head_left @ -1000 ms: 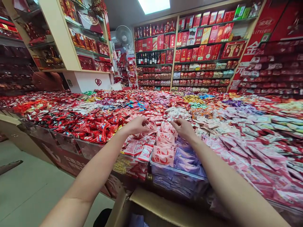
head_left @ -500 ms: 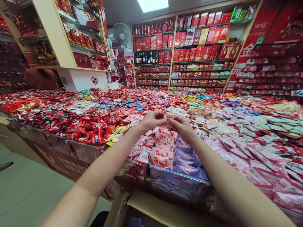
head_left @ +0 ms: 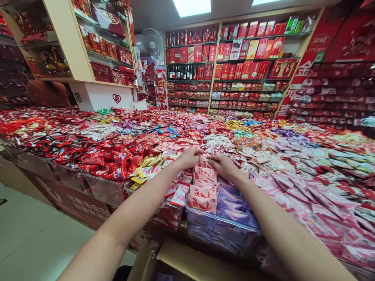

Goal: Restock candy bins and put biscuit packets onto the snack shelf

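Note:
Both my hands are at the far end of a row of pink candy packets [head_left: 202, 197] in a clear plastic bin [head_left: 222, 223]. My left hand [head_left: 189, 158] is closed in a pinch at the left edge of a pink packet [head_left: 204, 161]. From the right, my right hand [head_left: 225, 167] pinches the same packet between thumb and fingers. The packet stands upright behind the others in the row. Purple packets [head_left: 233, 203] fill the right side of this bin, below my right wrist.
An open cardboard box [head_left: 187, 253] is below the bin, close to me. Red packets [head_left: 102, 160] are heaped to the left, pale pink packets [head_left: 319, 210] to the right. Shelves with red boxes [head_left: 243, 69] and a white fan [head_left: 151, 41] stand at the back.
My hands have lowered the pink packet from above the bin to the far end of the pink row. The view has shifted slightly.

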`<state>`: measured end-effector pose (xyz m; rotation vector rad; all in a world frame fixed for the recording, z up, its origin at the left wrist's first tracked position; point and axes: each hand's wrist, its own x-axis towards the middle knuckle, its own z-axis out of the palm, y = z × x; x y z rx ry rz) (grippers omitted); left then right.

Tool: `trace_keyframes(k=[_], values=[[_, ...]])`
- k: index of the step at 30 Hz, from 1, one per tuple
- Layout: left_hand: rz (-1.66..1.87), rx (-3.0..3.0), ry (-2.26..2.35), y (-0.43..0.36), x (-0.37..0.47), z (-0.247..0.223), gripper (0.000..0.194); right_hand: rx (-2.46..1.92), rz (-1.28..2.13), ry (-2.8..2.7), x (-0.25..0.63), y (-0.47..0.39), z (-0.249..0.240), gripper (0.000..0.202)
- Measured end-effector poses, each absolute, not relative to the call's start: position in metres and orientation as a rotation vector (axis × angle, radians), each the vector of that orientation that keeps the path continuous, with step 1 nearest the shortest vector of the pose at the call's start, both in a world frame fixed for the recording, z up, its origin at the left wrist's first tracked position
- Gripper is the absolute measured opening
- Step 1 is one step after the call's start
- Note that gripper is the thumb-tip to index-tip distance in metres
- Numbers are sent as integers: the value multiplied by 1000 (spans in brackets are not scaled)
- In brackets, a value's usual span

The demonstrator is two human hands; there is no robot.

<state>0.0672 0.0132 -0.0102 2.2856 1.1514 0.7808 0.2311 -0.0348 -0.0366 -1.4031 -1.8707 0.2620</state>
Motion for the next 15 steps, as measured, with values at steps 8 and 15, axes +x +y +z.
trace_keyframes(k=[8, 15], values=[[671, 2473, 1230, -1, 69, -14, 31, -1948, -36, -1770, 241, -40, -30, 30], [570, 2569, 1418, 9, 51, 18, 31, -1839, -26, -1708, 239, -39, -31, 30]])
